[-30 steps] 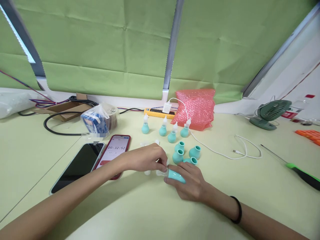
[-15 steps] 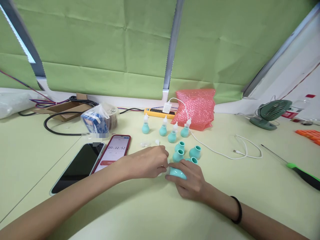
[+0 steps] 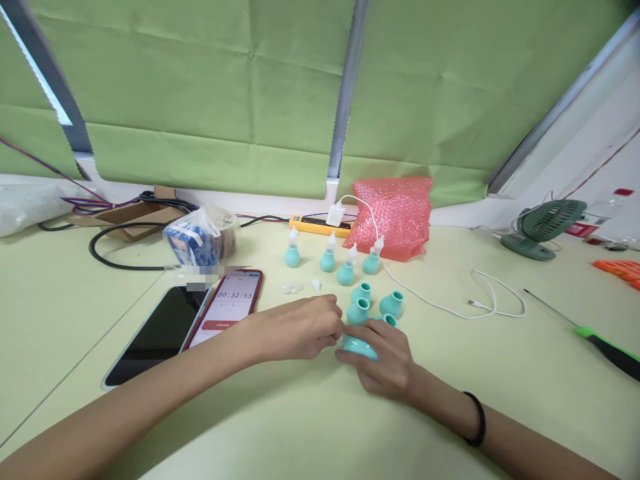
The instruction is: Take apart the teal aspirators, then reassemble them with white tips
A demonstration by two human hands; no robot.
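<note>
My right hand (image 3: 385,358) is wrapped round a glossy teal rubber bulb (image 3: 361,347), which lies on its side with its mouth toward the left. Fingers closed, my left hand (image 3: 311,327) pinches a small clear plastic piece at the bulb's mouth; most of that piece is hidden. Just behind my hands stand several open-necked teal bulbs (image 3: 391,305). Farther back is a row of bulb nasal aspirators (image 3: 346,270), upright, with clear tops and pale tips. Small clear parts (image 3: 292,288) and a white tip (image 3: 316,285) lie beyond my left hand.
Two phones lie on the left, one dark (image 3: 157,337) and one showing a running timer (image 3: 227,303). Behind them sits a plastic-wrapped blue pack (image 3: 193,237). A pink bubble-wrap bag (image 3: 393,217), white cable (image 3: 440,308), screwdriver (image 3: 595,340) and green fan (image 3: 543,227) stretch rightward.
Both hands and the held bulb appear slightly farther right, as does the whole scene. The clear piece between them is now more covered by my fingers. The grips look the same.
</note>
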